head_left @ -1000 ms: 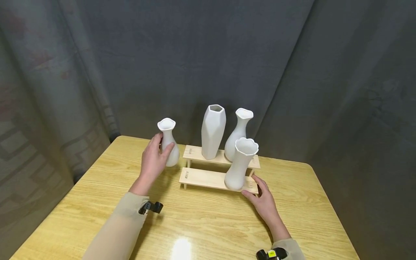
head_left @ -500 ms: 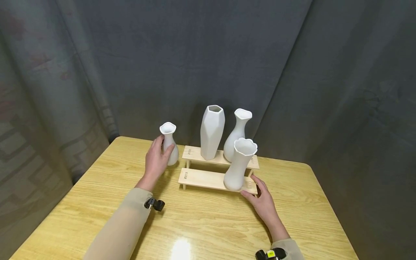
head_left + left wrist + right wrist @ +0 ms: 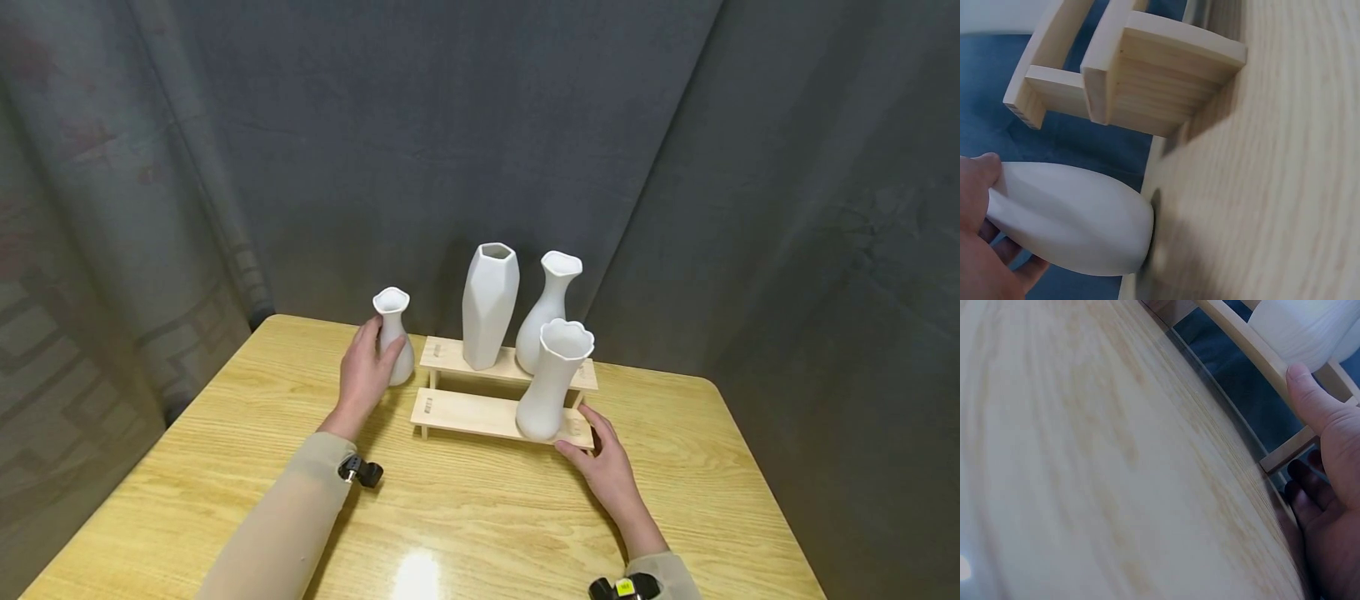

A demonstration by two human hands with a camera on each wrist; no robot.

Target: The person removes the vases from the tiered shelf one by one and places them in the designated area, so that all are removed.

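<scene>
My left hand [image 3: 363, 375] grips a small white vase [image 3: 400, 360] with a wavy rim by its neck, left of the two-tier wooden stand [image 3: 465, 413]. In the left wrist view the vase's base [image 3: 1138, 234] is at the tabletop; whether it bears fully on it I cannot tell. My right hand [image 3: 611, 473] holds the right end of the stand's lower tier. Its thumb [image 3: 1310, 394] lies on the front edge, while the other fingers curl near a leg. On that tier stands a white vase with a scalloped rim [image 3: 551, 392].
The upper tier bears a faceted white vase [image 3: 491, 308] and a slender-necked white vase [image 3: 542, 329]. Both tiers' left parts show bare wood. Behind the wooden table [image 3: 465, 517] hangs a grey curtain [image 3: 450, 125].
My left hand has lowered the small vase and shifted it slightly right, closer to the stand. My right hand and the other vases stay nearly where they were.
</scene>
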